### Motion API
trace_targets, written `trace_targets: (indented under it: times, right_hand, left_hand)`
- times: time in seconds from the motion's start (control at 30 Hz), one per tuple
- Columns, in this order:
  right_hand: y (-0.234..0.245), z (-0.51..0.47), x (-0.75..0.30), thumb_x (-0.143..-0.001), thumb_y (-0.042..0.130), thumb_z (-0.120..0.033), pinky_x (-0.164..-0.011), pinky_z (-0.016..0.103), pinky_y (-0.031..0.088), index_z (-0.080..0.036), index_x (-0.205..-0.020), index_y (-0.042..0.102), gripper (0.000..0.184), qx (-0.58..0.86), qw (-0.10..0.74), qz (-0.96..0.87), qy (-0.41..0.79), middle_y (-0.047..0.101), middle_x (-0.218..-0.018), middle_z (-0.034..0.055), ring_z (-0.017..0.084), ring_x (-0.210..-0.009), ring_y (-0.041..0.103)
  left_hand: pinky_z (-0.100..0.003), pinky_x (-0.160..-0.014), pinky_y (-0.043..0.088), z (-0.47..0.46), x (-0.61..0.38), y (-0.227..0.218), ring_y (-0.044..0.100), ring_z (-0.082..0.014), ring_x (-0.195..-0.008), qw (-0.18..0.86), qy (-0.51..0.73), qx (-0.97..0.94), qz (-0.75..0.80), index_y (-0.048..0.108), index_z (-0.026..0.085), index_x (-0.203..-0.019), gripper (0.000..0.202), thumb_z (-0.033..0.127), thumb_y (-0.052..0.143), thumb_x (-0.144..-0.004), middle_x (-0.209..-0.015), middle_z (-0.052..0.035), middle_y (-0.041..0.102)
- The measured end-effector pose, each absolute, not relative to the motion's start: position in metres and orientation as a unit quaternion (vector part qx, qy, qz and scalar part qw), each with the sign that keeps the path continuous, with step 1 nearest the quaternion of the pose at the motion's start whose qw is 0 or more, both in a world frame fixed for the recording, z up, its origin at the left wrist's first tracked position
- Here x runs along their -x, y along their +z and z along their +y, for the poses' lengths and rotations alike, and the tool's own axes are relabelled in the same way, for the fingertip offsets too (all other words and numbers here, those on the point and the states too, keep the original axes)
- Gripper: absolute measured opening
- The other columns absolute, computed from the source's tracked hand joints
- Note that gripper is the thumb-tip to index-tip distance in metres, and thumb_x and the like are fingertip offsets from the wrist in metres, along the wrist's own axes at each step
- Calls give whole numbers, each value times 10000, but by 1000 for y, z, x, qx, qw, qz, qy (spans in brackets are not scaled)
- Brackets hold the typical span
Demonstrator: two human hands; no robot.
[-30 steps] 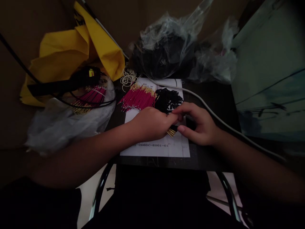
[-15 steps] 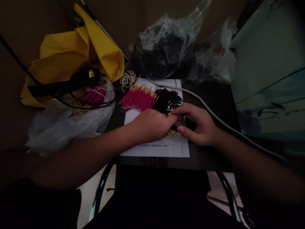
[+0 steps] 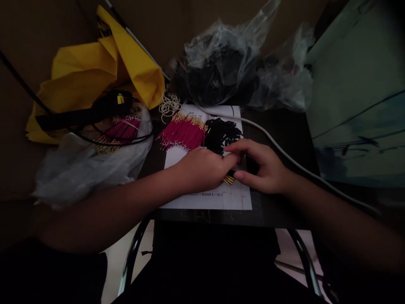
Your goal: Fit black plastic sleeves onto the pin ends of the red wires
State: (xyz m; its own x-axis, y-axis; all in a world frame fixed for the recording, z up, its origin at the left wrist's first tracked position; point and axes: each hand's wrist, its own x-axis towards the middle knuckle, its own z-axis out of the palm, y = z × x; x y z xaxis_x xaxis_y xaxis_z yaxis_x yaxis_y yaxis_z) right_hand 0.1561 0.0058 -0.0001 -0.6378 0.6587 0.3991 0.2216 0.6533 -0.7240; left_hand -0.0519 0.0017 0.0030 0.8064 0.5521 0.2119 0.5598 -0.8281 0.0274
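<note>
Gold-tipped bundle: in the left hand, above the lower half of the printed sheet, tips poking out toward the person. Left fingers curled closed on it; the rest is hidden, so can't tell the count. Right hand: thumb and index spread apart, index tip up by the left fingertips, thumb at a short black piece next to the gold tips. Can't tell if it's gripped or just touched.

Risks, my read: slack left grip and the bundle fans out or slips; right thumb pressing sideways could skew the tips. Black sleeve pieces lie loose just beyond the fingers, close against the red wires, so a knuckle sweep could mix the piles. White cable runs across the top of the sheet; a tug on it could drag paper and piles. Light's dim too (easy to misjudge a tip).

Further out: rubber bands behind the wires, clear plastic bag of dark stuff at the back, second wire bundle on plastic at left.
</note>
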Motion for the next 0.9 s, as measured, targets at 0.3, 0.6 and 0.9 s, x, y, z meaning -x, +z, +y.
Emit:
trace_targets:
  times: [0.3, 0.6, 0.9]
  right_hand:
    - [-2, 10, -157, -895, 577, -243, -679, 285, 433, -180, -931, 637, 94, 340, 367, -827, 257, 611, -808, 27, 134, -736, 563]
    - [3, 7, -162, -916, 514, -226, -631, 272, 407, -170, -816, 596, 141, 291, 325, -841, 319, 567, -724, 12, 119, -659, 532]
    - [4, 3, -162, -849, 555, -177, -628, 290, 429, -191, -819, 583, 43, 313, 337, -854, 241, 597, -717, 17, 138, -654, 549]
  left_hand:
    - [-246, -486, 347, 10, 59, 4, 624, -147, -570, -68, -221, 916, -327, 584, 202, -942, 155, 310, 490, -884, -664, 14, 658]
    - [-246, -502, 352, 11, 60, 0, 597, -125, -550, -60, -245, 919, -303, 572, 204, -913, 101, 281, 538, -858, -628, 36, 624]
    - [-238, -511, 356, 10, 61, 2, 597, -110, -554, -86, -259, 911, -309, 582, 205, -898, 123, 317, 539, -872, -644, 38, 629]
